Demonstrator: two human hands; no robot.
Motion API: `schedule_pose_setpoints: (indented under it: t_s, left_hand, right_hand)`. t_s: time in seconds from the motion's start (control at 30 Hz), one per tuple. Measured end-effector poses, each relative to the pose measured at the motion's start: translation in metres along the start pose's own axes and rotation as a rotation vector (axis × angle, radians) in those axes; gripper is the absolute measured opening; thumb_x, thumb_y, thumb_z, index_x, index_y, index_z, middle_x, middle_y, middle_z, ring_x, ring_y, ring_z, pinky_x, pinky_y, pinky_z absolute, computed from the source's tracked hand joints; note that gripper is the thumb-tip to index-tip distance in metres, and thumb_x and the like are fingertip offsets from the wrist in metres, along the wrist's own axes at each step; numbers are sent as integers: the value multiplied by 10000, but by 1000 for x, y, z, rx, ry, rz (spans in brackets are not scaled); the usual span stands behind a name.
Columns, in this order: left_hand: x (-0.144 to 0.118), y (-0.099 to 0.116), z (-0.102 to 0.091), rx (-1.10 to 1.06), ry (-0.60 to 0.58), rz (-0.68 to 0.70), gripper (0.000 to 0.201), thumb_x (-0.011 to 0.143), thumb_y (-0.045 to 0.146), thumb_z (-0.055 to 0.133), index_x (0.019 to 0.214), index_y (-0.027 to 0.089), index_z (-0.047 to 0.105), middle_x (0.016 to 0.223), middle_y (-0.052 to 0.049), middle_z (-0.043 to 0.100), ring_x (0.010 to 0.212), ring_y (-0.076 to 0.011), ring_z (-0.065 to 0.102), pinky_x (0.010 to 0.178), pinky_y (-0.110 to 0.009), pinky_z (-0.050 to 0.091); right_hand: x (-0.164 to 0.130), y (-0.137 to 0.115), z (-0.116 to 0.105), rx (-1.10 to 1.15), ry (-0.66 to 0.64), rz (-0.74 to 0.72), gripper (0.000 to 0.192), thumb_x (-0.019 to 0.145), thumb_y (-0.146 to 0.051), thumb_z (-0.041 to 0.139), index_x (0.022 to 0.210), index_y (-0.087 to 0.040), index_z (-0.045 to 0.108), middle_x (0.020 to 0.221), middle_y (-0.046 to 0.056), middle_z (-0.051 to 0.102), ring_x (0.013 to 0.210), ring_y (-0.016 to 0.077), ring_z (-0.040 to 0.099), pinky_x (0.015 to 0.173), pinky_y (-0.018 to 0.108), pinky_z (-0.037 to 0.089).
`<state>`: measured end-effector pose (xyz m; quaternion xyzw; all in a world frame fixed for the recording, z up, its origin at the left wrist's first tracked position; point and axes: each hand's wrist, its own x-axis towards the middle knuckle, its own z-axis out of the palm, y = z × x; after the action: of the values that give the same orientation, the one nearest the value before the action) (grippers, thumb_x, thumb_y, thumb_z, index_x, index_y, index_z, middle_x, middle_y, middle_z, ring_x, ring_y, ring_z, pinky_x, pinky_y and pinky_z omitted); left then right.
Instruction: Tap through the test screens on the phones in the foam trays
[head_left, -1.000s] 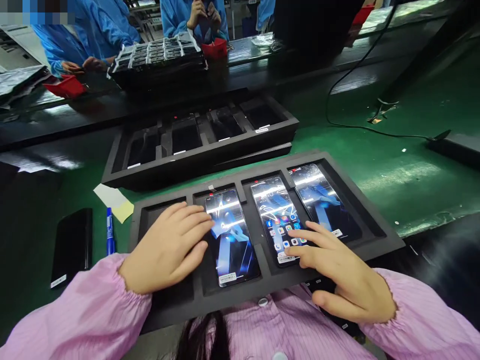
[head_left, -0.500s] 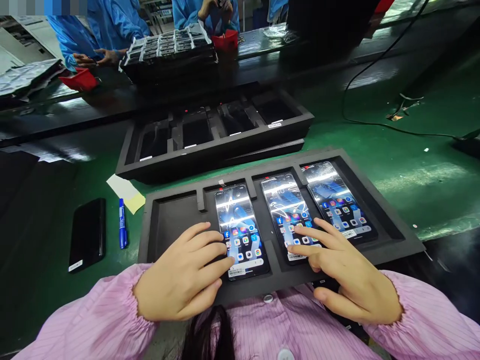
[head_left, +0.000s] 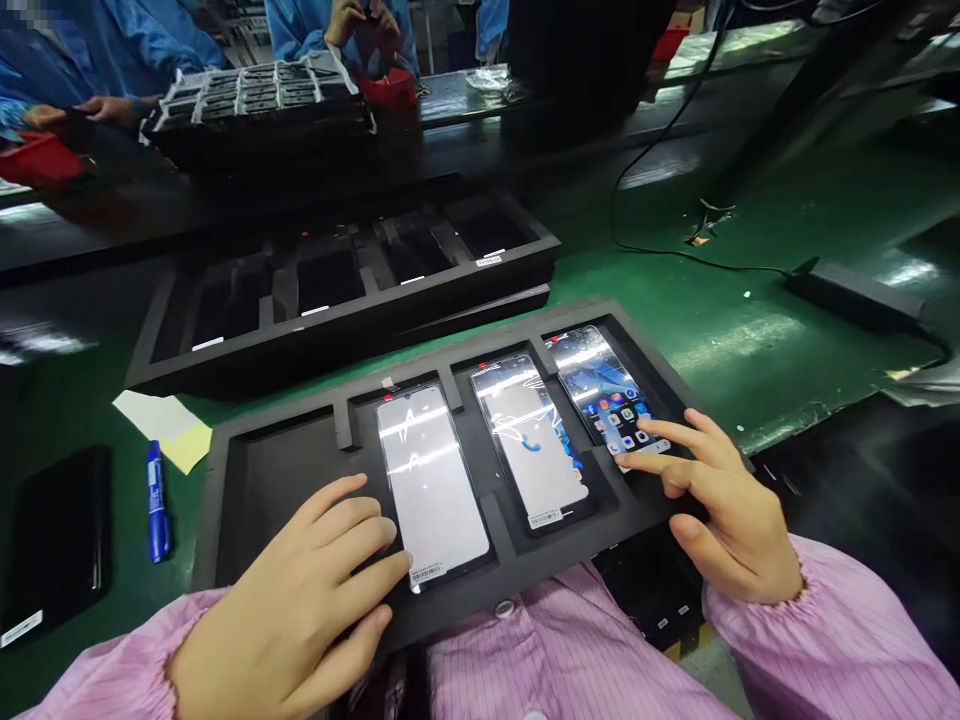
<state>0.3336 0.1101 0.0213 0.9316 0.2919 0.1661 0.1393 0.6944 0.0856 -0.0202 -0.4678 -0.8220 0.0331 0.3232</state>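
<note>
Three smartphones lie face up in a black foam tray (head_left: 270, 440) close to my body; its leftmost slot holds no phone. The left phone (head_left: 435, 490) shows a white screen, and my left hand (head_left: 300, 600) rests beside it, fingers apart, one fingertip at its lower left edge. On the middle phone (head_left: 529, 440) a white window with a blue handset icon covers part of the display. My right hand (head_left: 724, 510) is over the lower end of the right phone (head_left: 600, 380), fingers spread, fingertips at its app icons. Neither hand grips anything.
Behind stands a stack of black trays (head_left: 360, 310) with dark phones. A dark phone (head_left: 56, 540), a blue marker (head_left: 158, 500) and paper notes (head_left: 169, 425) lie left. A black cable (head_left: 697, 255) crosses the green table at right. Co-workers in blue sleeves (head_left: 150, 40) are across the bench.
My right hand has moved right, from the middle phone to the right one. The left phone's screen turned from icons to white, and a white window appeared on the middle phone. The view shifted.
</note>
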Motion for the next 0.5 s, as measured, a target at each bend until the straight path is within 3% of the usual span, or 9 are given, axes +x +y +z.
schedule_pose_setpoints:
  t_s: [0.13,0.33,0.5]
  left_hand:
    - [1,5,-8,-51,36,2,203,812,153,460,905,204,633,821,-3,595,824,-147,532,1064,-387,305]
    - [-3,4,-12,-43,30,-48,199,809,121,463,898,196,624,849,2,602,843,-137,536,1063,-389,312]
    - [0,-4,-10,-2,7,-11,208,807,122,454,920,191,615,853,-12,598,845,-149,532,1028,-396,336]
  right_hand:
    - [-1,3,8,-27,-8,49,238,926,-383,340,768,-218,407,918,65,694,1123,271,555,1051,557,273]
    - [0,3,4,101,282,106,267,914,-359,340,692,-219,387,739,44,683,982,269,621,1019,564,322]
    - [1,2,0,95,250,103,238,903,-319,355,692,-221,403,740,54,689,978,279,625,1014,554,339]
